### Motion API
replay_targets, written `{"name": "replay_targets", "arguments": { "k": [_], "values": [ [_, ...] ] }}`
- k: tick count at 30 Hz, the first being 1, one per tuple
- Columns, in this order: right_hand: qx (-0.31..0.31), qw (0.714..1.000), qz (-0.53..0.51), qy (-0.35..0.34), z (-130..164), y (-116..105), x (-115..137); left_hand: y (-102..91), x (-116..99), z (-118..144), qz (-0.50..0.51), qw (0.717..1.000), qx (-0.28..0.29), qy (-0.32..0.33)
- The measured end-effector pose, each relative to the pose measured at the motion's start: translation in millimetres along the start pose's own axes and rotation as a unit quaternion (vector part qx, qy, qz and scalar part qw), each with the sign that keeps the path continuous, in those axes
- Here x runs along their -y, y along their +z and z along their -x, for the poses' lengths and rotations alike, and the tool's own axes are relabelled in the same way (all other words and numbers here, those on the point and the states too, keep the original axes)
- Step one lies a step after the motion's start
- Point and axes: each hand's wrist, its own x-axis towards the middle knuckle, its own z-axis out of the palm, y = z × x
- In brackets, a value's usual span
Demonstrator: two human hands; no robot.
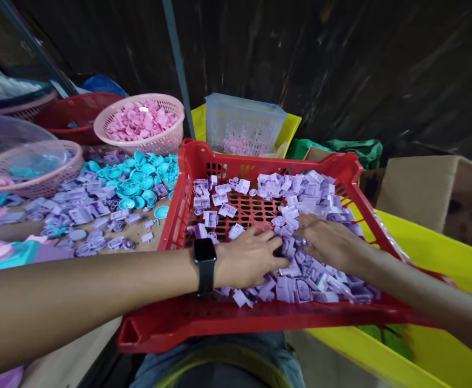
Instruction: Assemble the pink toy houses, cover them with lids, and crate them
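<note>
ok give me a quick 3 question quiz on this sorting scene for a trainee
1. True or false: both hands rest on the lilac plastic pieces inside the red crate.
2. Which wrist carries the black watch? A) left B) right C) neither
3. What colour are the pieces in the pink basket behind the crate?

Key
1. True: the left hand and right hand both lie palm down on the pile.
2. A, the left wrist.
3. Pink.
</note>
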Motion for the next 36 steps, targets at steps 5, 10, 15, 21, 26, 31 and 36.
{"name": "replay_targets", "arguments": {
  "k": [5, 10, 15, 21, 26, 31, 36],
  "values": [
    [0.030, 0.998, 0.045, 0.010, -8.0, -8.7, 11.2, -5.9, 25.8, 7.7, -0.060, 0.994, 0.035, -0.086],
    [0.029, 0.998, 0.033, 0.045, -12.5, -10.5, 5.4, -9.6, 41.2, 6.1, -0.105, 0.979, -0.024, -0.173],
    [0.039, 0.998, -0.002, 0.053, -11.2, -3.5, -1.1, -16.4, 25.3, 3.0, -0.037, 0.999, -0.018, -0.006],
    [-0.031, 0.989, -0.126, 0.064, -14.0, 5.4, -11.0, -5.0, 11.1, 4.7, 0.048, 0.995, 0.003, 0.090],
    [0.011, 0.932, -0.342, 0.117, -10.9, -12.2, -22.3, 15.4, 1.4, 8.4, 0.002, 0.992, -0.026, 0.120],
    [0.068, 0.718, -0.677, 0.146, 1.4, -28.7, -15.7, 25.2, -2.6, 6.0, -0.039, 0.994, -0.064, 0.083],
    [0.020, 0.678, -0.726, 0.113, 4.8, -35.3, -10.1, 23.8, 5.3, 7.5, -0.052, 0.991, -0.074, 0.099]
  ]
}}
